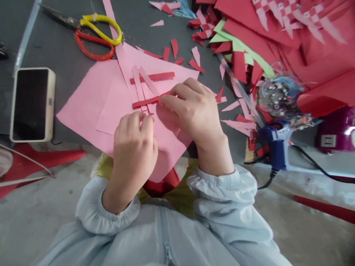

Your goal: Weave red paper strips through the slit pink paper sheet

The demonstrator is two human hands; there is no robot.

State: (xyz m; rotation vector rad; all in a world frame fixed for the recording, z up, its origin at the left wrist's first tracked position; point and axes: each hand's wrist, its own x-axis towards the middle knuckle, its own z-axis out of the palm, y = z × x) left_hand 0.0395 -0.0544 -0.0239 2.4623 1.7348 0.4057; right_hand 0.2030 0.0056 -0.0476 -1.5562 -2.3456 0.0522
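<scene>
A pink paper sheet (91, 96) lies on the dark table with pink strips (138, 83) and two red strips woven across them. My right hand (194, 111) pinches the right end of the lower red strip (146, 101). The upper red strip (154, 77) lies loose above it. My left hand (134, 147) is curled closed, its fingertips pressing the lower ends of the pink strips against the sheet.
Scissors with yellow and red handles (94, 35) lie at the back left. A phone (31, 104) sits at the left. A blue glue gun (276, 142) with its cord is at the right. Red, pink and green paper scraps (238, 48) pile up behind.
</scene>
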